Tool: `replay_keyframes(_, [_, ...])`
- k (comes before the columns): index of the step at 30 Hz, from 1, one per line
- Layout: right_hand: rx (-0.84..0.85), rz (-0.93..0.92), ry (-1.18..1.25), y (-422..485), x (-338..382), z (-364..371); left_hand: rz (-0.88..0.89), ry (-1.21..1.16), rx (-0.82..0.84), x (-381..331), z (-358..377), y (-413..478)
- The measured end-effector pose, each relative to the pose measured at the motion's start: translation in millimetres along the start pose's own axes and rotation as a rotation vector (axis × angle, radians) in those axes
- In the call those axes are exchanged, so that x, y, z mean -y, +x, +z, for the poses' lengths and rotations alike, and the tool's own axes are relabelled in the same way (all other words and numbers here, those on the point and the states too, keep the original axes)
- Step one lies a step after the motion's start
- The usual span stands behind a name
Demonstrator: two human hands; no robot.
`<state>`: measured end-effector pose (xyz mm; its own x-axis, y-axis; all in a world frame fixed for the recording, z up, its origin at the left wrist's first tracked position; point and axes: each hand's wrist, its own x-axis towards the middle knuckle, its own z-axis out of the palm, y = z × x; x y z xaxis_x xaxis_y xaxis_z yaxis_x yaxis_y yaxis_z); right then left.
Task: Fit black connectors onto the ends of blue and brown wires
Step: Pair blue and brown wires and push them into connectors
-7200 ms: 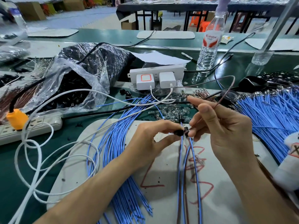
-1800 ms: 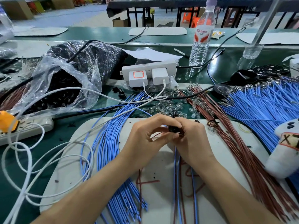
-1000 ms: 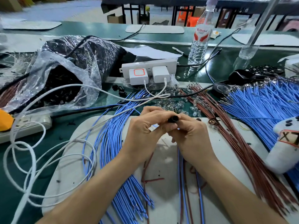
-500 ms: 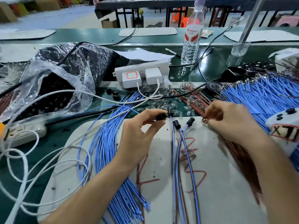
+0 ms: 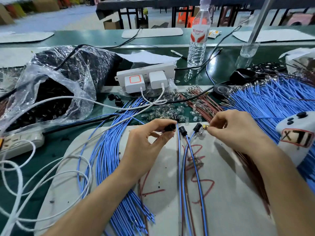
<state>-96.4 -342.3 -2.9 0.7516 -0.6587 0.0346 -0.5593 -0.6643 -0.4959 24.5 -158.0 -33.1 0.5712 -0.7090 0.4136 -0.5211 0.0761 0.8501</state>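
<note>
We see a green bench [image 5: 56,147] carrying a white mat [image 5: 230,193], and two bare hands over the mat's far edge. The left hand [image 5: 144,145] pinches one black connector [image 5: 170,127] between thumb and curled forefinger. The right hand [image 5: 237,132] has its fingers clenched on one brass wire tip [image 5: 205,127], which sticks out leftward; its wire is hidden under the hand. Between the hands three fitted connectors [image 5: 183,131] lie on the mat, apart from all fingers, on thin blue and brown leads [image 5: 180,167]. Two blue wire bundles flank the mat, the left bundle [image 5: 105,159] and the right bundle [image 5: 272,103], with one brown bundle [image 5: 204,106] beyond.
</note>
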Motion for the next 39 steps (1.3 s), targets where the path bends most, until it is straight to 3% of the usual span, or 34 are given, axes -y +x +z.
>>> replay_keyframes(8, [0.045, -0.003, 0.017, -1.4, 13.3, 17.2, 0.017, -0.008, 0.016, 0.9, 0.4, -0.1])
replay_keyframes(11, [-0.064, -0.055, 0.013, -2.5, 13.0, 15.6, 0.024, -0.031, 0.016, 2.3, 1.1, -0.7])
replay_keyframes(14, [-0.197, -0.157, 0.323, -7.1, 18.8, 7.6, 0.035, -0.050, 0.017, 4.0, 1.3, -1.2])
replay_keyframes(17, [0.008, -0.316, 0.840, -16.7, 33.8, 0.1, 0.049, -0.080, 0.029, 3.9, 1.9, -0.9])
replay_keyframes(19, [0.097, -0.381, 0.961, -20.4, 40.1, 0.1, 0.059, -0.106, 0.044, 3.4, 3.1, -0.6])
replay_keyframes(26, [0.143, -0.347, 1.045, -22.4, 43.3, 1.0, 0.078, -0.114, 0.048, 5.9, 4.2, -0.4])
replay_keyframes(39, [0.170, -0.329, 0.962, -20.9, 42.1, 3.2, 0.094, 0.058, 0.033, 3.7, 3.6, -0.5])
